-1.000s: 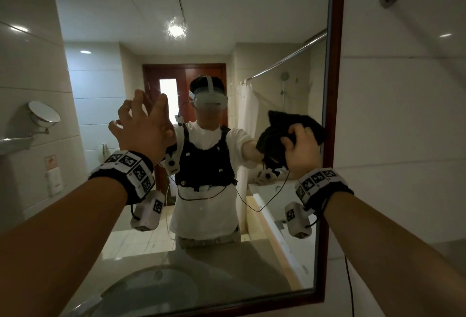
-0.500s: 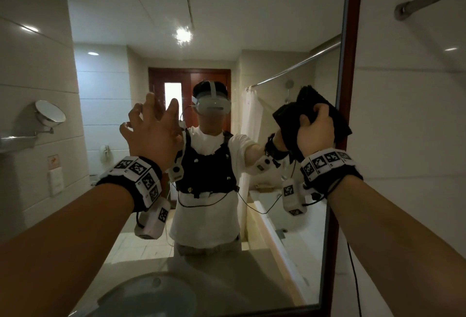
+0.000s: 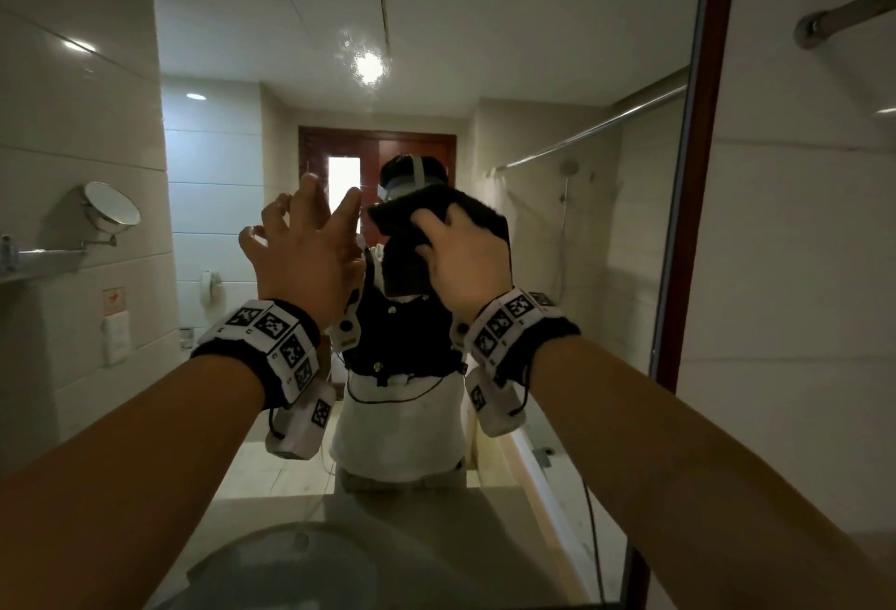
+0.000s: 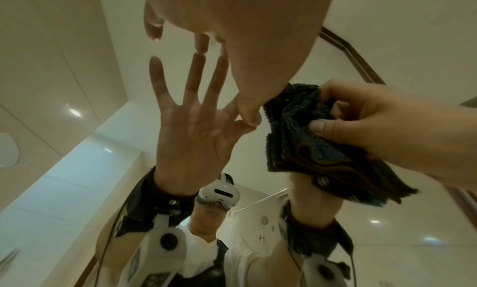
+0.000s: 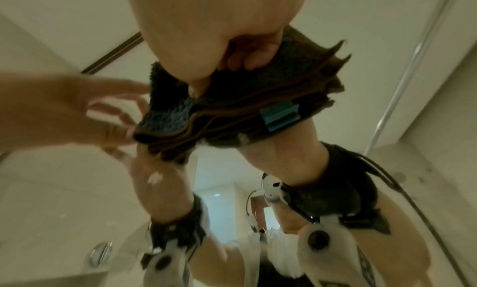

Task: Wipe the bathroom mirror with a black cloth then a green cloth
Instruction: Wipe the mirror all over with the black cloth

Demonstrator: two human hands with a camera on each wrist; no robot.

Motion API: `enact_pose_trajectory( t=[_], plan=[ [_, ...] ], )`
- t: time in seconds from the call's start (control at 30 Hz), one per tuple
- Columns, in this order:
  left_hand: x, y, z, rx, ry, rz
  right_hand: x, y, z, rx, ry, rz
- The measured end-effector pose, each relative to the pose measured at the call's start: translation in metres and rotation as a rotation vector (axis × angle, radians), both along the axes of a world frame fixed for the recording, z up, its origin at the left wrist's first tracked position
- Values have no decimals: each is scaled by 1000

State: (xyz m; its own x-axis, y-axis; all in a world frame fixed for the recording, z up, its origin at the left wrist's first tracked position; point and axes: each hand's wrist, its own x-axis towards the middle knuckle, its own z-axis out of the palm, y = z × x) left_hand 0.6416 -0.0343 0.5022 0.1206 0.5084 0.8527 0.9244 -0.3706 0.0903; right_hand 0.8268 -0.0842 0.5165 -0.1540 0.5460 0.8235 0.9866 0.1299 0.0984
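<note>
A round swivel shaving mirror [image 3: 112, 204] hangs on the tiled wall at far left above a shelf [image 3: 43, 260]. A shower-curtain rail [image 3: 846, 15] crosses the upper right. The dark wooden frame [image 3: 698, 173] edges the bathroom mirror [image 3: 557, 51] on its right side, and the glass reflects a door, a shower head and the person wearing a headset. At the bottom a pale basin [image 3: 271, 566] shows, possibly as a reflection.

The left hand [image 3: 303, 245] is raised flat at the glass, fingers spread and straight, fingertips meeting their reflection; it sits just beside the black cloth [image 3: 412, 245]. The right hand [image 3: 468, 260] grips that folded cloth, fingers curled over its top and thumb under, against the mirror's middle. Its stacked folds run roughly left to right in the right wrist view, with a teal tag [image 5: 280, 116] on the lower edge.
</note>
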Motion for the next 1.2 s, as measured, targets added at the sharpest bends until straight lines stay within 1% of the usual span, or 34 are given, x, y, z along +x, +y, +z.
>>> enact_pose_trajectory(
  t=[0.1, 0.17, 0.3, 0.4, 0.47, 0.57, 0.67, 0.87, 0.93, 1.03, 1.2],
  plan=[
    [-2, 0, 1, 0, 3, 3, 16, -5, 8, 37, 61, 6],
    [0, -1, 1, -11, 5, 8, 36, -10, 15, 84, 183, -6],
    [1, -1, 1, -19, 3, 20, 87, -25, 34, 176, 422, -96],
    [0, -1, 2, -38, 23, 21, 125, -37, 43, 232, 633, -96],
    [-2, -3, 2, -35, 39, 13, 137, -39, 42, 253, 695, -82],
    [-7, -3, 1, -34, 63, -6, 134, -40, 37, 251, 730, -80],
    [-15, -2, -1, -41, 114, -1, 116, -38, 28, 206, 692, -107],
    [-28, 1, -7, 22, 145, -41, 58, -29, 7, 64, 455, -100],
    [-32, 1, -12, 38, 109, -29, 38, -22, 0, 20, 384, -94],
    [-36, -2, -19, -7, -28, 17, 13, -13, -14, -31, 270, -48],
    [-38, 1, -18, -31, -24, 15, 1, -6, -49, -39, 204, 3]
  ],
)
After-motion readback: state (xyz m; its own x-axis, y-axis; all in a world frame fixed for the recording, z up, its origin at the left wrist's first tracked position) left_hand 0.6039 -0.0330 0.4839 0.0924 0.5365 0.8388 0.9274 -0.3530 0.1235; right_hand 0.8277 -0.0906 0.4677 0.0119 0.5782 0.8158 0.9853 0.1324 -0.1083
